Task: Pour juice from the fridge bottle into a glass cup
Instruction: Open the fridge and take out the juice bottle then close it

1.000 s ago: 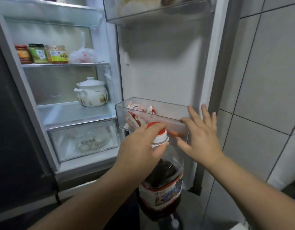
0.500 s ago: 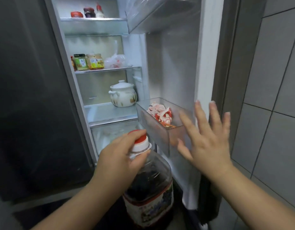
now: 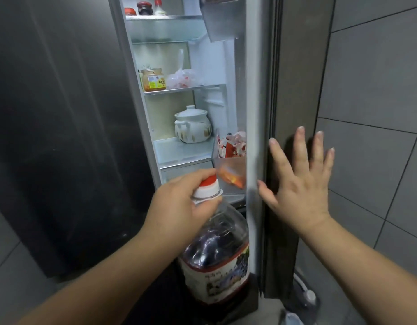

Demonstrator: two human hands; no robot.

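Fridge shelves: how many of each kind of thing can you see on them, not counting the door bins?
Jars: 3 (red-topped jar, dark jar, yellow jar)
Bottles: 1 (small bottle)
Bags: 1 (plastic bag)
Pots: 1 (white pot)
Total: 6 in view

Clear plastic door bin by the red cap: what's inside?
The clear plastic door bin holds red-and-white packets on top and something orange lower down, too blurred to identify. The white fridge door edge hides its right part.
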